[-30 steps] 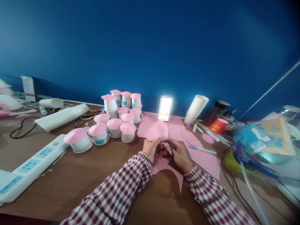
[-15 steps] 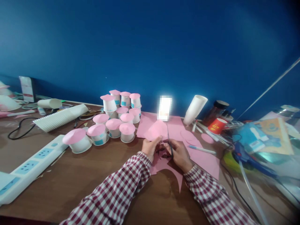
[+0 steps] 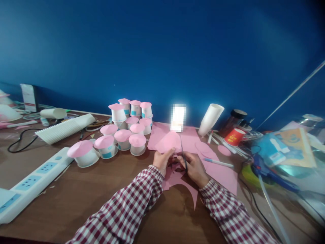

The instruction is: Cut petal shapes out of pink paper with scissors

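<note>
My left hand (image 3: 162,161) is closed on a piece of pink paper (image 3: 169,142), its thumb lying on top near the lower edge. Closed around the dark handles of a pair of scissors (image 3: 182,146) is my right hand (image 3: 194,168); the thin blades point away from me beside the paper's right edge. Whether the blades are apart, I cannot tell. Below both hands hangs or lies a curved pink offcut (image 3: 189,189) with a pointed tip. More pink sheets (image 3: 223,176) lie flat beneath and behind, with cut pink discs (image 3: 203,147) and a marker (image 3: 218,162) to the right.
Several paper cups with pink cone tops (image 3: 137,140) stand at left, near a power strip (image 3: 38,179) and a stack of white cups (image 3: 66,128). At right are a leaning white cup stack (image 3: 212,118), a red cup (image 3: 235,137) and a blue glue gun (image 3: 274,174).
Almost nothing differs. Both hands keep their hold on the paper and scissors, and the view has shifted very slightly.
</note>
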Demonstrator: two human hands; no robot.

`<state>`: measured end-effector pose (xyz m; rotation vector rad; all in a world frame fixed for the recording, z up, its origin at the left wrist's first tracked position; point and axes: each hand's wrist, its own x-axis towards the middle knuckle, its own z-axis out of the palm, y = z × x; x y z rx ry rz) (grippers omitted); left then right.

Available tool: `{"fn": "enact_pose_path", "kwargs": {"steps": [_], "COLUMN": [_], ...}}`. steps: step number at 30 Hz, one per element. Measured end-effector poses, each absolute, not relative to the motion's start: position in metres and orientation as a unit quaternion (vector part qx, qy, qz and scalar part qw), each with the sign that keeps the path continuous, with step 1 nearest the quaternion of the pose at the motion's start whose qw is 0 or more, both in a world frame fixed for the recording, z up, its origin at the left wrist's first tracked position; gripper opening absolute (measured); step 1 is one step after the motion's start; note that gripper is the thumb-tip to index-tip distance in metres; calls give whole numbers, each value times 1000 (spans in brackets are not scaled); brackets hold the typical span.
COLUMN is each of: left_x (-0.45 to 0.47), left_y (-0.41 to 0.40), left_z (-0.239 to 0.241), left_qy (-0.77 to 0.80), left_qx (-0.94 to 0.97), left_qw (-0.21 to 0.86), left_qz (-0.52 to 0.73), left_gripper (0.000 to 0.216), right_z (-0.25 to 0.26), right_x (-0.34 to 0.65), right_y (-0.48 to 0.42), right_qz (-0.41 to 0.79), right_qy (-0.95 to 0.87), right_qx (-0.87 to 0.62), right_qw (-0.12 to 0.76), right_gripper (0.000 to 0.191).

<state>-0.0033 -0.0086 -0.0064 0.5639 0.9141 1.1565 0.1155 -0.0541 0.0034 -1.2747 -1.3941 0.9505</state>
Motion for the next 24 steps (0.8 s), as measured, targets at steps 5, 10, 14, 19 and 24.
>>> {"fn": "enact_pose_path", "kwargs": {"steps": [5,10,14,19,24], "left_x": [-3,-4,-4,-3,-4], "left_y": [-6,-6,-5,-4,-5], "left_z": [-10,-10,-14,-15,-11], "left_qy": [396,393,420,428,443], "left_qx": [264,263,266,266,266], "left_qw": [700,706,697,688,684], "left_qz": [533,527,517,522,514], "left_gripper": [32,37,38,34,31], "right_z": [-1,-4,-7,-8,-3], "right_x": [117,118,119,119,118], "right_y": [-53,-52,-52,-52,-53], "right_qz": [408,407,408,427,439], "right_qy": [-566,-570,-569,-556,-541], "right_qx": [-519,-514,-515,-509,-515], "right_qw": [494,495,494,499,500], "right_gripper": [41,41,38,38,38]}}
